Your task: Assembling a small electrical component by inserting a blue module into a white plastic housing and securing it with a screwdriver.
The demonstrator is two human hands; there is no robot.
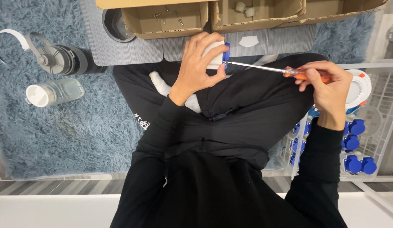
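Note:
My left hand (199, 63) is wrapped around a small white box-shaped part with a blue piece (227, 53) on its right side, held above my crossed legs in black trousers. My right hand (329, 86) grips the orange handle of a screwdriver (264, 68). The metal shaft runs left, and its tip meets the blue piece at the part's right edge. Most of the white part is hidden under my fingers.
Open cardboard boxes (162, 21) with loose screws and white pieces sit on a grey board ahead. Two bottles (57, 90) lie on the blue shaggy rug at left. A white wire basket (365, 139) with several blue-and-white parts stands at right.

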